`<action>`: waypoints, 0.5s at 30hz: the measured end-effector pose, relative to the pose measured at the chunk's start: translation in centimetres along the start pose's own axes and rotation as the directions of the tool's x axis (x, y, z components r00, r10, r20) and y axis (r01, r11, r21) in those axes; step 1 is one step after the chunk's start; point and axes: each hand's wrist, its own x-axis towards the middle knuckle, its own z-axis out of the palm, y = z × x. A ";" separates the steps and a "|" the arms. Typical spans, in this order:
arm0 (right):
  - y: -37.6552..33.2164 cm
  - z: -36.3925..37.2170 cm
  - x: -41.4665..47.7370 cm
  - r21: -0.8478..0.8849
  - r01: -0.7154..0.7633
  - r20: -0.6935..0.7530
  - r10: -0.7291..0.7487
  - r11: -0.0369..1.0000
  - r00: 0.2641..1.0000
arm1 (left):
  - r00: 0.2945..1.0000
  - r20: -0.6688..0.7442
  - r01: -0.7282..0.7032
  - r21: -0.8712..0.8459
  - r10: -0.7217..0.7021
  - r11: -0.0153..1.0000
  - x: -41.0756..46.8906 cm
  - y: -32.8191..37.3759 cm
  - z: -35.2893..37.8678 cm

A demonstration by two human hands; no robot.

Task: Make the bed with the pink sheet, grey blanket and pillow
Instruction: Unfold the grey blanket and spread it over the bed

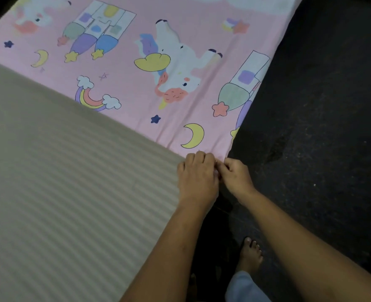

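Sheet: pink cotton-like sheet printed with unicorns, moons and rainbows [136, 68] covers the far part of the bed only; its near hem runs diagonally, ending at the bed's right edge where both hands meet.
Mattress: beige ribbed mattress surface [60, 182] lies bare on the near side, so the sheet is judged only partly spread.
Left hand: left hand [196, 177] rests knuckles-up on the mattress edge, fingers curled onto the sheet's corner; likely pinning the hem so it does not slip.
Right hand: right hand [237, 175] sits just beside the left, touching it, fingertips pinched on the same corner; probably ready to draw it along the bed.
Grip detail: fabric between the fingers is mostly hidden.
Blanket, pillow: neither in view.
Floor: dark speckled floor [321, 138] beside the bed; bare foot [251, 253] planted close to the frame for reach.
Stage: early, sheet step unfinished.
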 end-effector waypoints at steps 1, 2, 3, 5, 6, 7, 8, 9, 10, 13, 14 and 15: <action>0.6 -0.3 -0.2 0.055 -0.019 0.013 0.019 0.998 1.000 | 0.999 0.044 -0.015 0.024 0.014 1.000 0.1 0.3 0.0; 1.3 -0.6 -0.5 0.104 -0.036 0.026 0.034 0.994 0.999 | 0.997 0.071 -0.039 0.048 0.036 0.998 0.1 0.5 0.1; 1.9 -0.8 -0.7 0.138 -0.047 0.039 0.042 0.989 0.998 | 0.994 0.092 -0.061 0.062 0.055 0.996 0.2 0.8 0.3; 2.8 -0.9 -0.8 0.167 -0.062 0.042 0.055 0.984 0.998 | 0.987 0.139 -0.100 0.097 0.086 0.990 0.1 1.6 0.7; 3.1 -0.7 -0.7 0.173 -0.078 0.040 0.072 0.982 0.997 | 0.982 0.164 -0.116 0.115 0.097 0.986 0.1 1.9 0.9; 3.1 -0.5 -0.6 0.185 -0.099 0.044 0.092 0.978 0.995 | 0.976 0.192 -0.126 0.132 0.099 0.983 0.1 1.9 1.1; 3.1 -0.3 -0.6 0.227 -0.131 0.061 0.120 0.965 0.991 | 0.974 0.203 -0.128 0.146 0.097 0.981 0.2 2.0 1.1; 3.2 -0.1 -0.5 0.297 -0.186 0.102 0.163 0.937 0.981 | 0.974 0.207 -0.124 0.154 0.091 0.980 0.4 2.0 0.9; 3.3 -0.1 -0.5 0.362 -0.252 0.146 0.212 0.898 0.966 | 0.976 0.197 -0.128 0.158 0.096 0.979 0.6 2.1 0.8; 4.3 -0.6 0.1 0.397 -0.427 0.245 0.355 0.812 0.902 | 0.959 0.265 -0.152 0.192 0.097 0.970 0.9 3.0 0.1; 4.7 -0.7 0.5 0.383 -0.456 0.244 0.388 0.803 0.889 | 0.951 0.289 -0.175 0.220 0.108 0.960 1.0 3.3 0.0; 4.6 -0.7 1.0 0.383 -0.482 0.247 0.415 0.788 0.875 | 0.944 0.309 -0.196 0.249 0.114 0.948 1.0 3.6 0.0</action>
